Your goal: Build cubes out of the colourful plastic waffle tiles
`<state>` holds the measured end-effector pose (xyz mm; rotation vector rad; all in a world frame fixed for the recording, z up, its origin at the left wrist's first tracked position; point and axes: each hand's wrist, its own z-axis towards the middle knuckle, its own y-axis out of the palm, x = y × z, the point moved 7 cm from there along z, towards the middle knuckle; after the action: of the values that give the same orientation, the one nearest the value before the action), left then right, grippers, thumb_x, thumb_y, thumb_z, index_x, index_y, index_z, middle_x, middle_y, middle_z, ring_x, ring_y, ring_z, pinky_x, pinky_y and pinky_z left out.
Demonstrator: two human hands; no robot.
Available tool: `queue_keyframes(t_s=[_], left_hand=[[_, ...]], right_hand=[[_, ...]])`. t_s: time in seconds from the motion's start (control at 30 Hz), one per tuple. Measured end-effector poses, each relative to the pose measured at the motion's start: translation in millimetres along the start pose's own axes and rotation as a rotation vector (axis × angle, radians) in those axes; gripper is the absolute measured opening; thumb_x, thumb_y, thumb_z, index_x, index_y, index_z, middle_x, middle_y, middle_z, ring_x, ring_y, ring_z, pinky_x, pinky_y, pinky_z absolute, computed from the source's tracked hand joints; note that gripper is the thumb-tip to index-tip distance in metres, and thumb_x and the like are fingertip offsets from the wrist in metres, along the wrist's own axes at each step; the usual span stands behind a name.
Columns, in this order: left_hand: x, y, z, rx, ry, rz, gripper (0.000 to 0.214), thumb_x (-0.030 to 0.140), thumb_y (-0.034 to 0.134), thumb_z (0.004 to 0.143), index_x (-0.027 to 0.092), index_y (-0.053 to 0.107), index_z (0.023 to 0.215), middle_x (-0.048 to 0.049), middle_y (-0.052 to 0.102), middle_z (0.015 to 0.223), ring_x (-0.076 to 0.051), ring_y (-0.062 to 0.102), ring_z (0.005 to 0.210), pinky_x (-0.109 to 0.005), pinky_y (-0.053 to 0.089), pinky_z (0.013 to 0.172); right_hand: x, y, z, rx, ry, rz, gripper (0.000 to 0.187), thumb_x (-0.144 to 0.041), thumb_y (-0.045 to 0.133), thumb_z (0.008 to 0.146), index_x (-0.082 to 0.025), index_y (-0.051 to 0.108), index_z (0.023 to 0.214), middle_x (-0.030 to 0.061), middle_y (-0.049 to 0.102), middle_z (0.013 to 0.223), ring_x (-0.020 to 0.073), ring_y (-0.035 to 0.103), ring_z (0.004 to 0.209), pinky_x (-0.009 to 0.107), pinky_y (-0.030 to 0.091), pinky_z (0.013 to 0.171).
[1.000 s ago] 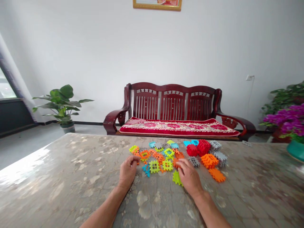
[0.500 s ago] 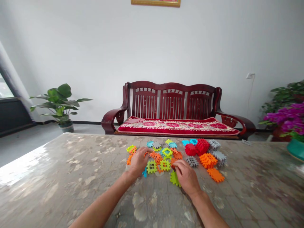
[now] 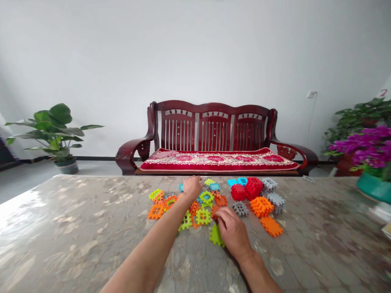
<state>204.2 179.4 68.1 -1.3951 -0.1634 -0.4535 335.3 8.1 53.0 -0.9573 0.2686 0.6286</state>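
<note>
At the left of the scatter, an orange square tile (image 3: 155,211) is now lying in plain sight, out toward the middle of the table (image 3: 76,228). Your left hand (image 3: 193,187) is leaving that spot. A second ago it was sitting at the near left of the pile, and now you are stretching it across the tiles toward the table's far edge. It is hanging palm down, just beside a blue tile (image 3: 214,186). Its fingers are curling out of sight, so I cannot tell whether they are closing on a piece.

Your right hand (image 3: 232,232) is barely shifting. It is resting at the near side of the pile, apart from the left hand and partly covering a green tile (image 3: 215,237), with its fingertips touching an orange tile (image 3: 215,210). I cannot tell whether it is pinching anything.

Further right, the red block cluster (image 3: 246,189), the orange stack (image 3: 261,206) and the grey pieces (image 3: 275,199) are sitting untouched, as before. So your reach is moving from the near tiles to the far ones.
</note>
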Motion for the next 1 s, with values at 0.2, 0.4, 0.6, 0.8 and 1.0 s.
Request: queue_keyframes(t_s=[0.2,0.4,0.6,0.8,1.0], left_hand=[[1.5,11.0,12.2,-0.069,-0.073,0.125,0.029,0.031,0.064,0.075,0.015,0.074,0.098,-0.0205,0.069,0.111,-0.034,0.059,0.111,-0.044,0.042,0.093],[-1.2,12.7,13.7,-0.056,-0.105,0.158,0.029,0.029,0.065,0.075,0.014,0.074,0.098,-0.0226,0.067,0.113,-0.036,0.056,0.114,-0.046,0.039,0.094],[-1.9,1.5,0.8,-0.013,-0.069,0.021,0.022,0.024,0.063,0.075,0.015,0.071,0.093,-0.0198,0.07,0.106,-0.035,0.055,0.115,-0.047,0.031,0.1],[-7.2,-17.8,-14.9,0.016,-0.076,-0.385,0.02,0.015,0.063,0.074,0.021,0.064,0.093,-0.0096,0.071,0.102,-0.028,0.053,0.119,-0.04,0.027,0.104],[-7.5,-6.1,-56.3,-0.155,-0.288,-1.056,0.012,0.02,0.057,0.085,0.019,0.057,0.097,-0.0026,0.067,0.084,-0.012,0.063,0.072,-0.023,0.046,0.067]], right_hand=[[2.3,1.6,0.4,-0.009,0.018,-0.013,0.024,-0.012,0.045,0.087,-0.024,0.067,0.086,0.0031,0.067,0.089,0.0177,0.062,0.087,0.027,0.047,0.081],[2.9,1.9,0.0,-0.007,0.026,-0.014,0.025,-0.011,0.045,0.087,-0.023,0.067,0.087,0.0035,0.067,0.09,0.0176,0.062,0.088,0.027,0.047,0.081],[3.4,2.3,0.1,-0.015,0.019,0.012,0.027,-0.012,0.043,0.088,-0.024,0.067,0.088,0.0034,0.068,0.091,0.0174,0.063,0.088,0.028,0.048,0.081],[4.7,1.3,0.3,0.01,0.01,0.015,0.028,-0.015,0.042,0.089,-0.025,0.068,0.089,0.0037,0.068,0.091,0.0174,0.064,0.088,0.028,0.05,0.079],[7.3,-2.3,-0.6,0.078,0.025,0.067,0.028,-0.017,0.042,0.089,-0.024,0.067,0.098,0.0051,0.07,0.097,0.0179,0.066,0.092,0.03,0.052,0.084]])
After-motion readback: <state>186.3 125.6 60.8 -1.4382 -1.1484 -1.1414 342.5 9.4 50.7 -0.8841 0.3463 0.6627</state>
